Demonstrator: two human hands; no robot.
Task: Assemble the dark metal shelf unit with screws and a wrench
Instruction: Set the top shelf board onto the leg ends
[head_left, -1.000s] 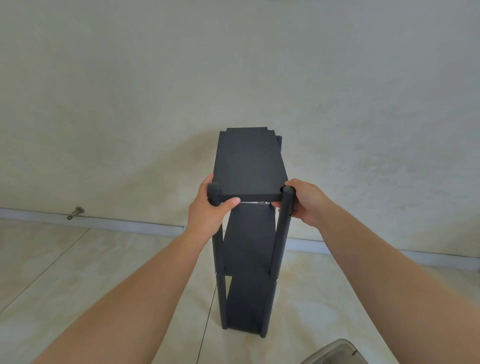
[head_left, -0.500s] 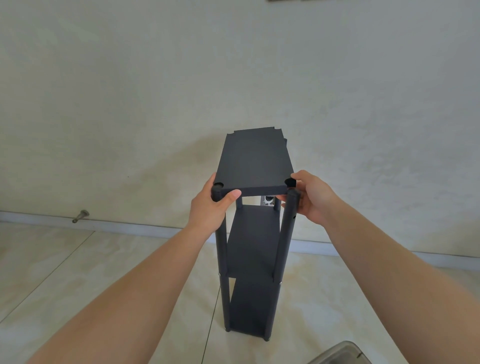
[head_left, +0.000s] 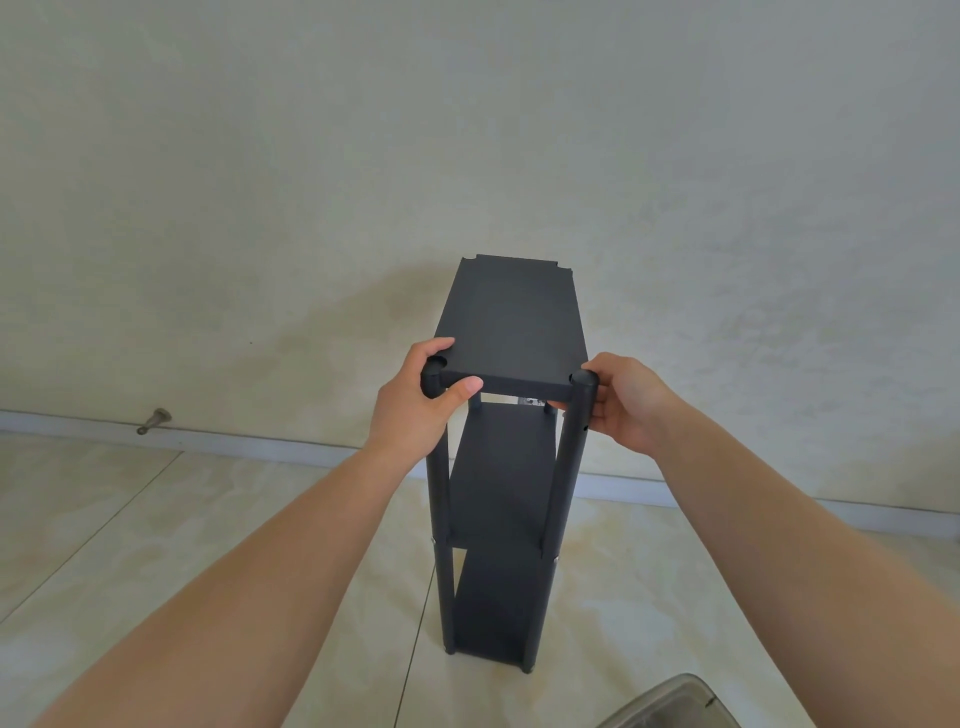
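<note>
Dark metal shelf unit upright on floor by wall. Left hand and right hand fingers clamped on top panel near corners, seating it on posts. Next: likely screws, wrench; neither identifiable.

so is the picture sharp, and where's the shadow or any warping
Head view: sharp on the shelf unit and both hands; soft, even light, no glare; a faint shadow on the wall behind it; wide-angle bend in the baseboard.
</note>
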